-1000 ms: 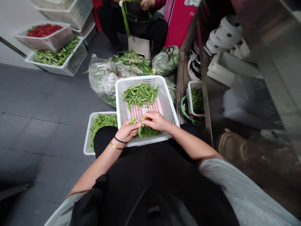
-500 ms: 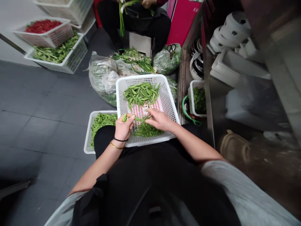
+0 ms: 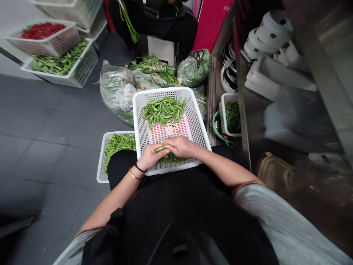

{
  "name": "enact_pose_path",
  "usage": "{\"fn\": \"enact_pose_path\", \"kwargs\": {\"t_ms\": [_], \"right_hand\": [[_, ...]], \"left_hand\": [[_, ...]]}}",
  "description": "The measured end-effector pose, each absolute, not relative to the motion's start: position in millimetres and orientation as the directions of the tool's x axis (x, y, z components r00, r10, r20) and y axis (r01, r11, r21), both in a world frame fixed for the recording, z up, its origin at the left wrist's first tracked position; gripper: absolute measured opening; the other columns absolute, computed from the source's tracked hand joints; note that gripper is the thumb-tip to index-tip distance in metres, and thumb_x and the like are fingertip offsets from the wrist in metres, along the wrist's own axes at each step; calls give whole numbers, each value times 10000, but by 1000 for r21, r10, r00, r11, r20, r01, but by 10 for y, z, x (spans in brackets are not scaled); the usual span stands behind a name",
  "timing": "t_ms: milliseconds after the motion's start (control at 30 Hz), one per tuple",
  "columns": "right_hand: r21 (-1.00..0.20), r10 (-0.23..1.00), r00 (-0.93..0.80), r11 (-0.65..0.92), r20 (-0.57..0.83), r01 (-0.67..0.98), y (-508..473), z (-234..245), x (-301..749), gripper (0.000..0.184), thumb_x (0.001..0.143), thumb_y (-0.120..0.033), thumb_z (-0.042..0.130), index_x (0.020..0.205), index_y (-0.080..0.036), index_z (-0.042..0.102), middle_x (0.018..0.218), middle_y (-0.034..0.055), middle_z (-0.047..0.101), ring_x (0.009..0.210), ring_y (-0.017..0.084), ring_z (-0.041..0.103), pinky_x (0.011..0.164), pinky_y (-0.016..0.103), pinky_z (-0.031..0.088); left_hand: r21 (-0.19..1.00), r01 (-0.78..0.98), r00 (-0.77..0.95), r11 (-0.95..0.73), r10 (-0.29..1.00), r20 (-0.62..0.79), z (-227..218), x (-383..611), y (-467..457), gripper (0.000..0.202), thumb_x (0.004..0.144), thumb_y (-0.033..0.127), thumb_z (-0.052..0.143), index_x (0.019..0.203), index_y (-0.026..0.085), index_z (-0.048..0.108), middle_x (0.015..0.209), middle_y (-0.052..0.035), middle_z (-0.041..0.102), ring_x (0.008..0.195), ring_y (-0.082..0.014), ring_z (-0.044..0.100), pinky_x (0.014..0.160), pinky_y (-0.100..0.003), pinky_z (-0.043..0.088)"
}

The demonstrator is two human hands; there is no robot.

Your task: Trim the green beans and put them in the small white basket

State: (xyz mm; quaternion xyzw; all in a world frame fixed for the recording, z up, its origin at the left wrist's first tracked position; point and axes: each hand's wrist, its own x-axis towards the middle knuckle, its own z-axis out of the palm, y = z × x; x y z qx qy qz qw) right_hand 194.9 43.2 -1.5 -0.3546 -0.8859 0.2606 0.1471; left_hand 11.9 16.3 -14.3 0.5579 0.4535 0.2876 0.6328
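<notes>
A white perforated basket rests on my lap with a heap of green bean pods at its far end and trimmings at the near end. Over the near end, my left hand and my right hand both pinch one green pod between their fingertips. My left wrist wears a black band and a gold bangle.
A second white basket of pods lies on the floor at my left knee. Plastic bags of greens, scissors, stacked baskets of red chillies and green beans stand beyond. A seated person faces me. Steel shelving runs along the right.
My left hand came back from the left side toward the middle. My right hand drew in to meet it, and both now pinch one pod over the basket's near end.
</notes>
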Motion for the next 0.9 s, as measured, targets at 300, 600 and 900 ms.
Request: {"fn": "enact_pose_path", "kwargs": {"t_ms": [300,600,900], "right_hand": [[-393,779,-419,242,-466,887,1125,-526,2334,265,752,-424,647,766,-162,683,712,57,660,652,166,570,594,252,352],[-326,903,94,-246,-420,913,1877,-964,2091,362,886,-286,428,975,-36,674,880,176,693,856,218,630,743,270,419],[-223,921,-362,326,-145,919,500,-321,1770,278,887,-334,442,975,-136,617,899,146,685,783,230,639,664,298,437]], "left_hand": [[833,-395,23,387,911,-413,-319,-185,409,232,679,289,686,568,120,574,444,3,530,315,-35,330,314,-165,190],[677,-398,402,619,781,-477,-293,-154,298,236,626,205,745,780,137,579,625,-30,631,430,-90,510,344,-155,305],[893,-167,49,418,908,-416,-367,138,307,296,615,335,779,712,129,589,407,72,442,306,-25,303,306,-147,184]]}}
